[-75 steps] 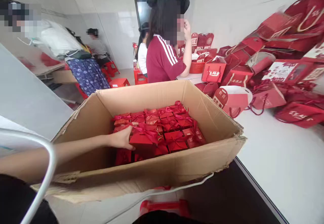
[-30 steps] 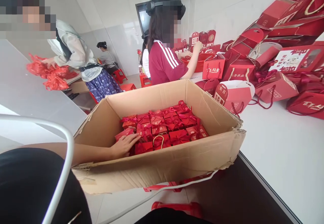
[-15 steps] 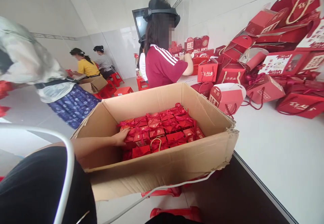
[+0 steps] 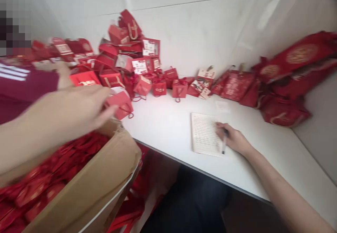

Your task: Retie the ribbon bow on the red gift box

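My left hand (image 4: 91,103), smeared by motion, is raised over the cardboard carton (image 4: 105,177). Its thumb is apart from the fingers and I see nothing held. Just beyond the fingertips, partly overlapped by them, a pinkish-red gift box (image 4: 122,103) rests on the table. Small red gift boxes (image 4: 42,184) with ribbons fill the carton. On the white table (image 4: 163,127), my right hand (image 4: 233,140) grips a pen (image 4: 224,143) with a dark upper end. That hand lies at the right side of a lined notepad (image 4: 206,134) covered in rows of writing.
Red gift boxes (image 4: 116,54) are heaped along the wall. Larger red bags (image 4: 237,85) lean at the right end of the table. A person in a maroon sleeve (image 4: 28,85) sits at the left. Red stools (image 4: 129,208) show beneath the carton.
The view has swung right to the notepad. My left hand has come up out of the carton, off the ribboned boxes. My right hand, with a pen, is now in sight.
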Tool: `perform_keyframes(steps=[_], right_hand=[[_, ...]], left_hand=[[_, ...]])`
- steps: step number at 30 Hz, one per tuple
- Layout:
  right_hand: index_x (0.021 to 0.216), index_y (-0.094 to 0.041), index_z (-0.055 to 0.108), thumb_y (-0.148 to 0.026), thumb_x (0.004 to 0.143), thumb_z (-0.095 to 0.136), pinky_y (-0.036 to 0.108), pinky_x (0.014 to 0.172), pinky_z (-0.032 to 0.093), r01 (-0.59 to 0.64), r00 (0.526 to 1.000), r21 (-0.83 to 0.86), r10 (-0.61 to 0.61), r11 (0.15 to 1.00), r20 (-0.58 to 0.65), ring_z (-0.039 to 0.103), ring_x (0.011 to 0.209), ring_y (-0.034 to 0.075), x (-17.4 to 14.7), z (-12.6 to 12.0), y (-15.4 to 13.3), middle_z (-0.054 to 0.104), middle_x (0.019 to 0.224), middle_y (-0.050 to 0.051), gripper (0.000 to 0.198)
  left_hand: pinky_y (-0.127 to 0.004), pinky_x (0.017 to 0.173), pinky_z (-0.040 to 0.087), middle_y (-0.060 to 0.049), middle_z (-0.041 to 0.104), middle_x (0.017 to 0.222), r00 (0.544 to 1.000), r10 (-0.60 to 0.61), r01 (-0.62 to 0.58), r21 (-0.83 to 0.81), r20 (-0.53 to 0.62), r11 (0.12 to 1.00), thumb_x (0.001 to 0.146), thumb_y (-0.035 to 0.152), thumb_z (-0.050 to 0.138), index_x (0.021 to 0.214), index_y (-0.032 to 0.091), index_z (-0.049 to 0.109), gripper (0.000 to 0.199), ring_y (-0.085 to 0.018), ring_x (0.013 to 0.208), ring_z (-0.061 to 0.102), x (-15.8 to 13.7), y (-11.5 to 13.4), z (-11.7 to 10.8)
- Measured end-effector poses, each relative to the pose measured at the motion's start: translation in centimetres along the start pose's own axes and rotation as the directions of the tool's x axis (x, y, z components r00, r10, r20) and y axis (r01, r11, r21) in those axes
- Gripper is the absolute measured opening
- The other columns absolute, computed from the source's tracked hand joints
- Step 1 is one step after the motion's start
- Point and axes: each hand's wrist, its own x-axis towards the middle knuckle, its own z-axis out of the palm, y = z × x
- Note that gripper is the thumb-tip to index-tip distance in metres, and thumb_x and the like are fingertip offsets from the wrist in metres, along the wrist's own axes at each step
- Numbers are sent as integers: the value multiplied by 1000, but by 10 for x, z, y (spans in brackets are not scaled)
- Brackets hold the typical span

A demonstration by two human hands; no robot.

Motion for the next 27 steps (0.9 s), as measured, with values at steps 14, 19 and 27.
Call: perform_keyframes(steps=[14,19,27], right_hand=[[66,-17,52,-78,72,42,21,35,26,-309,817,535,507,787,-274,36,37,9,-25,-25,-26,43,48,-2,63],[54,-18,43,-76,69,50,20,35,25,-335,855,519,485,786,-183,33,35,8,-18,-13,-37,37,42,-4,60],[65,-18,51,-57,66,69,21,39,25,-388,854,428,493,816,-166,34,41,9,-9,-6,-32,44,47,-4,43]], left_hand=[[-36,101,31,-5,48,129,699,715,-605,-517,20,606,71,59,58,121,20,49,64,-23,119,45,183,271,148],[-40,104,24,-10,42,135,813,582,-505,-523,-20,687,79,57,49,124,16,46,61,-24,127,35,184,266,168],[-46,111,6,-15,18,149,754,631,-465,-532,180,708,64,67,54,136,12,30,94,-28,139,7,183,263,159]])
